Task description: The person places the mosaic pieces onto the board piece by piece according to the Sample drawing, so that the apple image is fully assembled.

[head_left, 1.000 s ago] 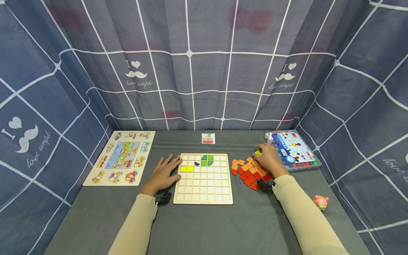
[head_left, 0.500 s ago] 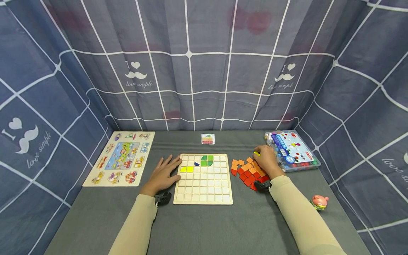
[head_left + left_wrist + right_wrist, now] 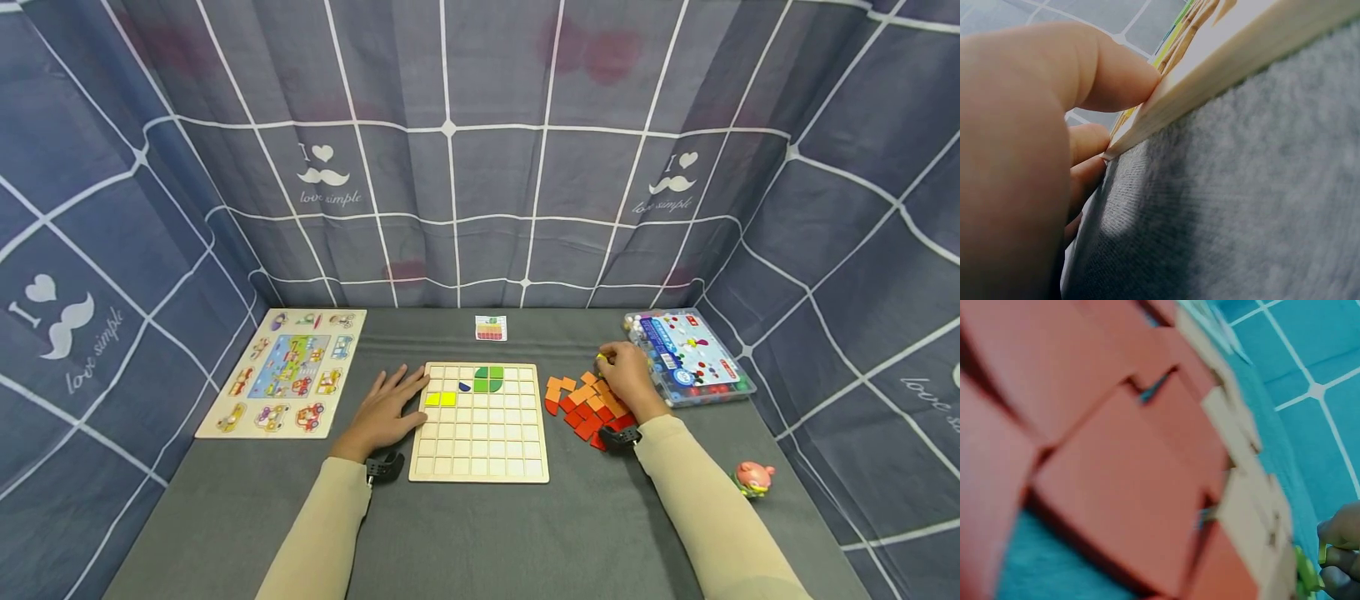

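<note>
My left hand [image 3: 380,414] lies with its fingers extended along the left edge of the wooden grid board [image 3: 480,450]. Its thumb [image 3: 1119,75] touches the board's edge in the left wrist view. On the board are two yellow square tiles [image 3: 440,399], a dark blue half-round piece [image 3: 464,387] and a block of green pieces [image 3: 489,379]. My right hand [image 3: 628,371], beyond the heap of orange and red tiles [image 3: 588,406], pinches a small yellow tile [image 3: 1322,551], mostly hidden by the fingers. Yellow-green pieces [image 3: 1305,573] lie just beside those fingertips in the right wrist view.
A small printed pattern card [image 3: 491,327] lies behind the board. At left is a picture puzzle board [image 3: 288,367]. A clear plastic box of coloured balls [image 3: 693,358] stands at the right, near the right hand. A pink pig figurine [image 3: 753,477] sits at the near right.
My right hand has shifted slightly left and towards me, its fingers closing over the yellow tile so less of it shows. My left hand stays at the board's edge.
</note>
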The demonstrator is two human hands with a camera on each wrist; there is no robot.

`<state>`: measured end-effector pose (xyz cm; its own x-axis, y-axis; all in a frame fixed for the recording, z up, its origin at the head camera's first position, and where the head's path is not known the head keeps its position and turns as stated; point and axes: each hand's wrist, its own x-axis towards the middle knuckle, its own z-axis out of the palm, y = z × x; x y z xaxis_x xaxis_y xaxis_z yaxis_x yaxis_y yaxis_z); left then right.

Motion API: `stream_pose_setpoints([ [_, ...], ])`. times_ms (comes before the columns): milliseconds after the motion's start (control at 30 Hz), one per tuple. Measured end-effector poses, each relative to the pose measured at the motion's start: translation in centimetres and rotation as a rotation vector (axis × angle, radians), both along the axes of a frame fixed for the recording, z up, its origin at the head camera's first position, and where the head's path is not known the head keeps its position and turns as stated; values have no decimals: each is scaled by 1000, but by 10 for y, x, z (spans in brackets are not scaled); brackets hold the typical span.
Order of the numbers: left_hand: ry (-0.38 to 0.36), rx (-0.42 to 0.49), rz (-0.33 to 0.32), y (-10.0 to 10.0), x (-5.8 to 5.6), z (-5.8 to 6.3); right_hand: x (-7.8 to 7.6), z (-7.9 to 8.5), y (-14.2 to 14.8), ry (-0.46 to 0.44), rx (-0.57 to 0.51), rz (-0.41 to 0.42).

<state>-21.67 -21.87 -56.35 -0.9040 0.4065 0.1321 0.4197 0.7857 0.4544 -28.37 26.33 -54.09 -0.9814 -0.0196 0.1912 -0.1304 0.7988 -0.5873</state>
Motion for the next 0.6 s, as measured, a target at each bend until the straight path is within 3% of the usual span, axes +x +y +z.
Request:
stream_pose_setpoints([
  [300,14,-7,-4,1,0,1,3,13,9,1,-90,-15],
  [600,13,-10,-1,1,0,0,2,11,8,-6,-80,37],
])
